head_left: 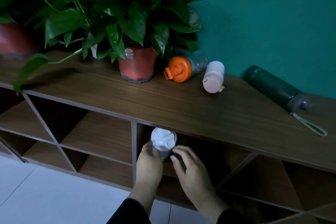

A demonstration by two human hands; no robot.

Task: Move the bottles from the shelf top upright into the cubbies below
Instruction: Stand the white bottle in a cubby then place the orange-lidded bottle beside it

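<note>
White-capped bottle [163, 143] upright in cubby [200, 151] at 6 o'clock, left hand [148, 167] wrapped around it, right hand [190, 167] half-open, fingertips apparently touching, three bottles lying on shelf top [127, 96] at 1 o'clock: orange-lidded bottle [183, 68], pale bottle [213, 76], dark green bottle [276, 87].

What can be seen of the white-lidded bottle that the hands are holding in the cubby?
The white-lidded bottle stands roughly upright in the top cubby just right of a vertical divider, its top partly tucked under the shelf top's front edge. Its lid looks like white plastic with a raised flip-tab; the body below looks greyish, mostly hidden. The left hand wraps its left side, and the right hand touches its right side with its fingertips. Whether its base rests on the cubby floor cannot be told.
</note>
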